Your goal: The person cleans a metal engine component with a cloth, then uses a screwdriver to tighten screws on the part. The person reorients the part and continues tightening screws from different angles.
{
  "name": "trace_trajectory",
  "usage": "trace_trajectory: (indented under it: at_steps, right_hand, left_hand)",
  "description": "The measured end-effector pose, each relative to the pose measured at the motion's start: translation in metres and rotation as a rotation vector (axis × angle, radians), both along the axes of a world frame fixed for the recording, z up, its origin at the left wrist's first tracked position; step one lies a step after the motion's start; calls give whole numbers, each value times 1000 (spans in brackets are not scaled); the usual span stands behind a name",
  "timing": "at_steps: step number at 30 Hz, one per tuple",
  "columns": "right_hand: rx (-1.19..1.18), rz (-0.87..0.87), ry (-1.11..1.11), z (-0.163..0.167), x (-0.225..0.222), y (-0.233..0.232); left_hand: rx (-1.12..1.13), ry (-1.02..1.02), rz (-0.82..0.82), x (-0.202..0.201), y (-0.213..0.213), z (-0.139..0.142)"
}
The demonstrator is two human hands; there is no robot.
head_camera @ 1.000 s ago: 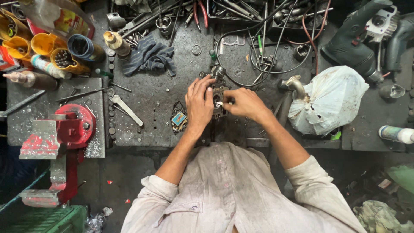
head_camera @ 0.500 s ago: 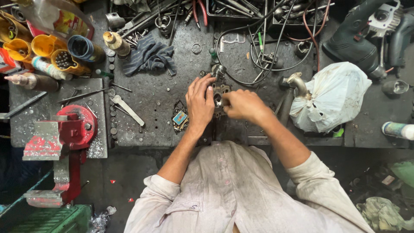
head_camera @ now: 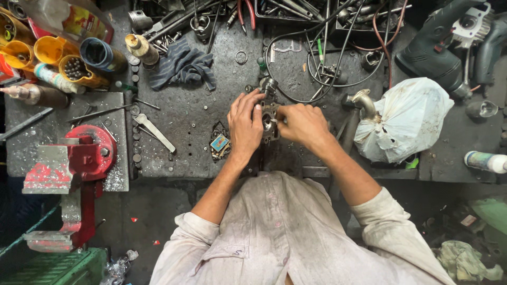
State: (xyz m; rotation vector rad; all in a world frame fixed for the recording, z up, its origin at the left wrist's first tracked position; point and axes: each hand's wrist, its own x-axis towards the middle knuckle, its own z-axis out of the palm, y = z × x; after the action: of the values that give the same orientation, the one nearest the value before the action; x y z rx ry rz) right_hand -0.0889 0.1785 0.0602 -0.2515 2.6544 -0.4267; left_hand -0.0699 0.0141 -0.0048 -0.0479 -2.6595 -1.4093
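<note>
While I hold the small metal part (head_camera: pixel 269 120) at the middle of the dark bench (head_camera: pixel 206 126), my left hand (head_camera: pixel 245 126) is wrapped against its left side with the fingers curled over the top, and my right hand (head_camera: pixel 302 123) presses in from the right, thumb and fingertips pinched together at the part's face; what they pinch is too small to tell. The part sits upright between both hands, touching each.

Just left of the part, beside my left wrist, lies a small square packet (head_camera: pixel 219 142) with a blue and orange face. Further left of the part a flat silver wrench (head_camera: pixel 154 132) lies at a slant, and beyond it a red vise (head_camera: pixel 84 155) is fixed at the bench edge. Above and left of the part a dark blue rag (head_camera: pixel 182 66) is bunched up. Far to the upper left of the part stand yellow cups (head_camera: pixel 50 50) and a clear plastic bag with a red and yellow label (head_camera: pixel 74 18). Right of the part a white plastic bag (head_camera: pixel 404 119) is heaped next to a curved metal pipe (head_camera: pixel 362 100). Black cables (head_camera: pixel 317 63) loop above the part. At the far right of the part lies a white tube with a green band (head_camera: pixel 486 161).
</note>
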Motion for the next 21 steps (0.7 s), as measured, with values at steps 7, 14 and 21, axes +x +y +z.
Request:
trace_trajectory:
  at_steps: [7, 14, 21]
  right_hand:
    - [7, 89, 202, -5, 4, 0]
    - [-34, 129, 240, -9, 9, 1]
    - [-76, 166, 176, -11, 6, 7]
  left_hand:
    - [-6, 2, -3, 0, -1, 0]
    - [-6, 17, -5, 1, -2, -1]
    - [2, 33, 0, 2, -2, -1]
